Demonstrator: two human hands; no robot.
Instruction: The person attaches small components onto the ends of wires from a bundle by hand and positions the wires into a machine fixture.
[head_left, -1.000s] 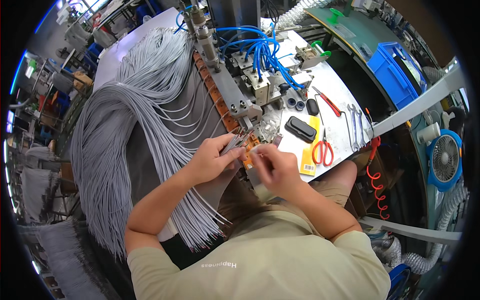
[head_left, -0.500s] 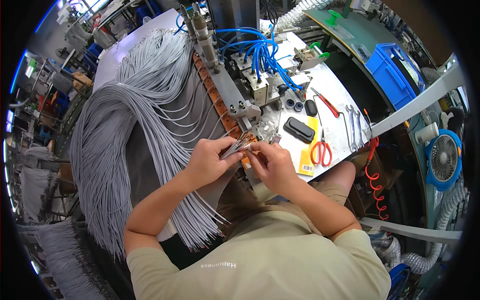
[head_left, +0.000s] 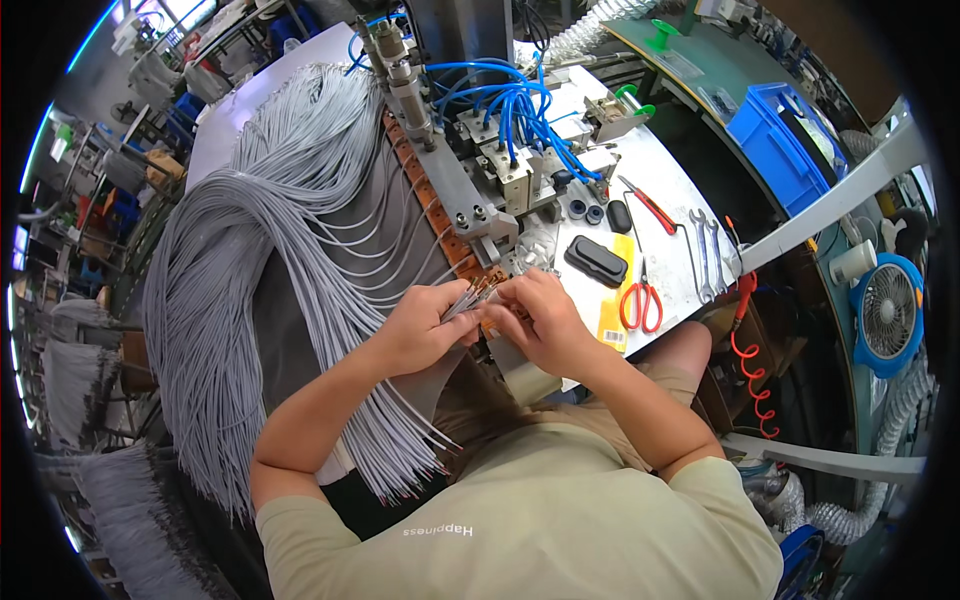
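My left hand (head_left: 422, 330) is closed around a small bunch of grey cables, whose stripped ends (head_left: 484, 284) stick out past the thumb and look brown and coppery. Close against it, my right hand (head_left: 545, 322) pinches at these ends with thumb and fingers; the exact piece between its fingertips is hidden. Both hands meet in front of the machine's metal arm (head_left: 440, 165), at the near end of a brown-orange strip (head_left: 432, 207). Single grey cables run from that strip leftward to a large heap of grey cables (head_left: 270, 200).
Right of the hands lie red-handled scissors (head_left: 641, 306), a black case (head_left: 596, 260), a yellow packet (head_left: 614, 325), wrenches (head_left: 702, 250) and a red-handled knife (head_left: 655, 210) on the white table. Blue air tubes (head_left: 515, 105) loop over the machine. A blue fan (head_left: 888, 315) stands far right.
My right hand has shifted slightly up, its fingers now closer over the cable ends. The left hand keeps its grip in nearly the same place. The whole view has moved slightly.
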